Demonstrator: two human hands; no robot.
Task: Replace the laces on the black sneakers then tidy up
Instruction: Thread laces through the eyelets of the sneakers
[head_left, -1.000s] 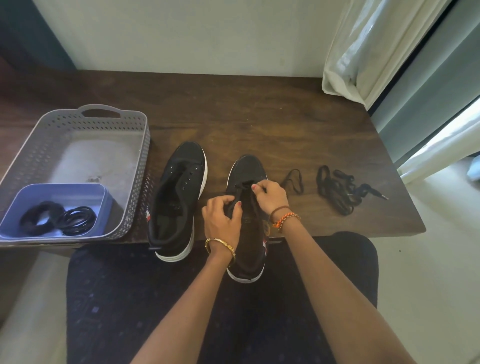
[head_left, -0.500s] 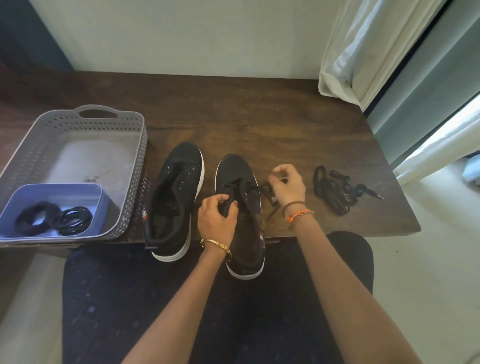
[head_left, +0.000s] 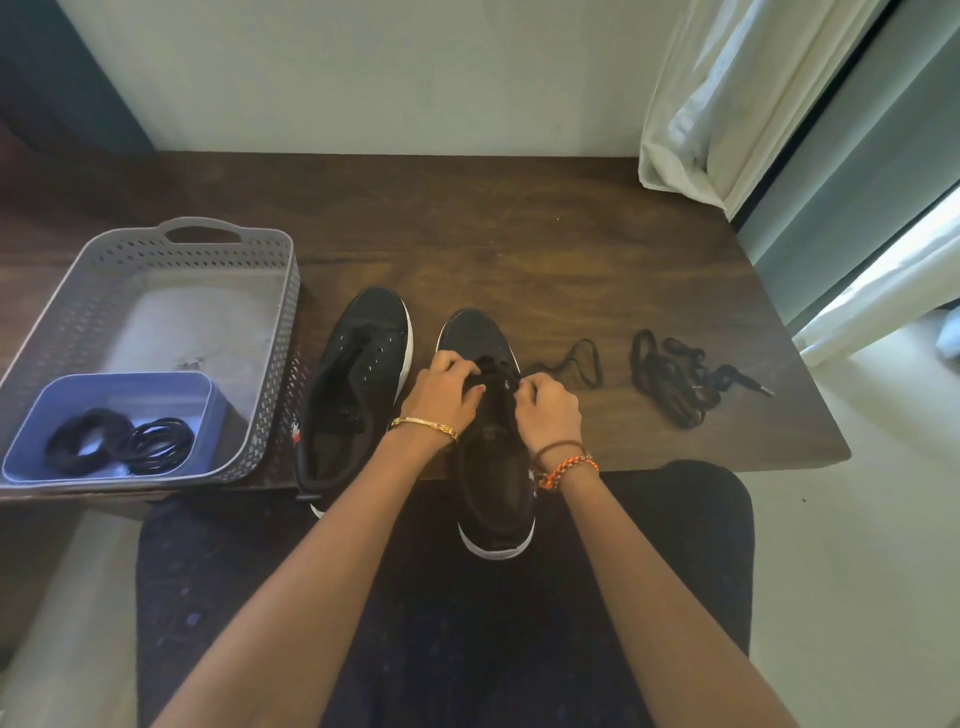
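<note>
The right hand (head_left: 549, 410) curls its fingers at the eyelets on the right side of the nearer sneaker (head_left: 491, 452), and seems to pinch the black lace (head_left: 574, 364) there, though the dark lace against the dark upper makes the contact hard to read. The left hand (head_left: 444, 397) sits on the other side of the same shoe, fingers curled over the tongue area and gripping the upper. From the right hand the lace runs out to the right and lies in a loose loop on the wooden table (head_left: 519, 234).

This sneaker lies with its toe pointing away from the person and its heel hanging over the table's near edge above the lap. The second sneaker (head_left: 358, 395) lies just beside it on the left, toe also away, its eyelets bare.

Further right, well apart from the shoes, a tangled bundle of black laces (head_left: 680, 382) rests on the table. At the left edge sits a grey perforated basket (head_left: 228, 249), and inside its near corner a blue tray (head_left: 114, 384) holds black hair ties (head_left: 122, 441). A pale curtain (head_left: 727, 93) hangs at the far right.
</note>
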